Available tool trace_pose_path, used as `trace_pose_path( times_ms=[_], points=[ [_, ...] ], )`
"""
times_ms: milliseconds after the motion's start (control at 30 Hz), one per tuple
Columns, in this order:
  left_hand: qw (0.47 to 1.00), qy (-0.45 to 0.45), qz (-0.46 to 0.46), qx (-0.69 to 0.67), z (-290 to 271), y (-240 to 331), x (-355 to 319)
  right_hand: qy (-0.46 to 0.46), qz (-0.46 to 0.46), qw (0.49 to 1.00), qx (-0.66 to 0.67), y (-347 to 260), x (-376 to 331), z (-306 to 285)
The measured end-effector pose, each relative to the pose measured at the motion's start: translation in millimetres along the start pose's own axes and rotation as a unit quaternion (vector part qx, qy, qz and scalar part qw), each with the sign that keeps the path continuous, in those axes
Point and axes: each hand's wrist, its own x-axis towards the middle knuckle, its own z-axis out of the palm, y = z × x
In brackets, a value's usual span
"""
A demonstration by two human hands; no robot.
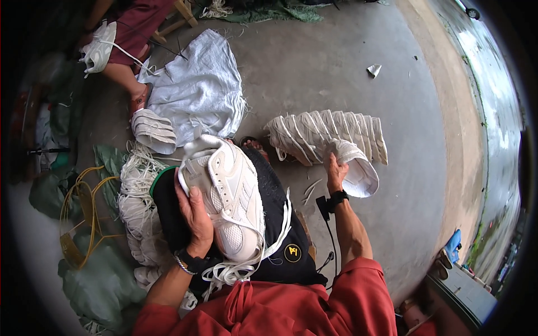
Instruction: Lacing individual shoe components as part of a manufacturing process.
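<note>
A white and cream shoe upper (238, 187) rests across my lap on a black cloth (274, 201). My left hand (195, 215) grips its left side, with the thumb on top and the other fingers partly hidden. Loose white laces (235, 273) trail from the upper toward my waist. Out to the right, my right hand (336, 172) pinches the edge of another pale shoe upper (358, 171), whose white hollow inside faces me. This piece is beside the near edge of a row of nested shoe uppers (330, 131) on the floor.
At the upper left, a co-worker's maroon-clad leg (137, 28) and a laced upper (101, 47) show. A pale cloth (207, 78) lies there beside stacked uppers (152, 131). Left of me are a lace heap (140, 201), green sacking (98, 285) and yellow straps (87, 224).
</note>
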Motion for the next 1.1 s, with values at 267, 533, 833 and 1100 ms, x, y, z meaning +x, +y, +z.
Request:
trace_pose_path(
  times_ms=[267, 533, 833, 1100],
  points=[
    [1.000, -0.004, 0.010, -0.018, -2, 2, -1, 0.033, 0.062, 0.997, -0.020, -3, 5, -20],
    [0.999, -0.016, 0.028, -0.017, 3, 3, 0, 0.080, 0.061, 0.994, -0.036, -6, 19, -54],
    [1.000, 0.006, 0.012, -0.003, 0, 5, -1, 0.067, 0.074, 0.993, -0.059, -1, 14, -85],
    [1.000, 0.004, -0.010, -0.009, 1, 12, 1, 0.046, 0.140, 0.986, -0.081, 52, -1, -126]
  ],
)
